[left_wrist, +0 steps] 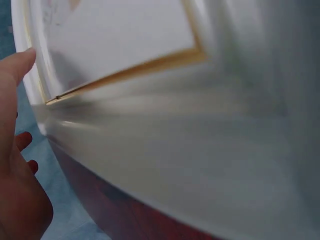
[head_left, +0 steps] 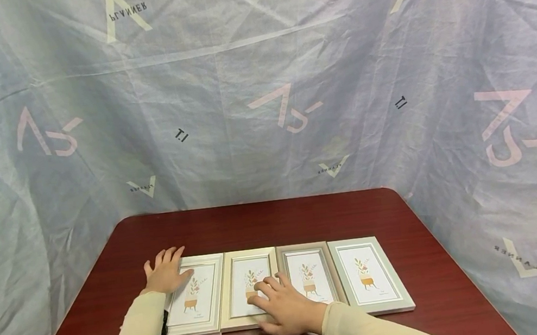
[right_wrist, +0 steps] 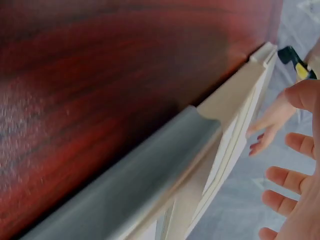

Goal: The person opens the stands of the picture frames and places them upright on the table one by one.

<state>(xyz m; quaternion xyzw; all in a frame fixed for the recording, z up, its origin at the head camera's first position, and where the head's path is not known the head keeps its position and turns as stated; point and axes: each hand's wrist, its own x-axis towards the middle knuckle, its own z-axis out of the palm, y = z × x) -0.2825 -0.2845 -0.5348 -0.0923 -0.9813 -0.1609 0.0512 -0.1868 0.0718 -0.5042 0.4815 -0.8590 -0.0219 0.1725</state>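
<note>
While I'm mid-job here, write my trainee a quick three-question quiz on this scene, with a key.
1. How many rectangular picture frames lie on the glossy dark red wood-grain table?

2. True or false: in the head view, the pale grey-green rectangular frame lies at the right end of the row.

3. Which of the person's hands is nearer the glossy white rectangular frame?

Key:
1. Four.
2. True.
3. The left hand.

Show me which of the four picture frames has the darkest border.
The taupe frame, third from the left, between the cream frame and the pale grey-green frame; those two and the white frame at far left are all lighter.
</note>
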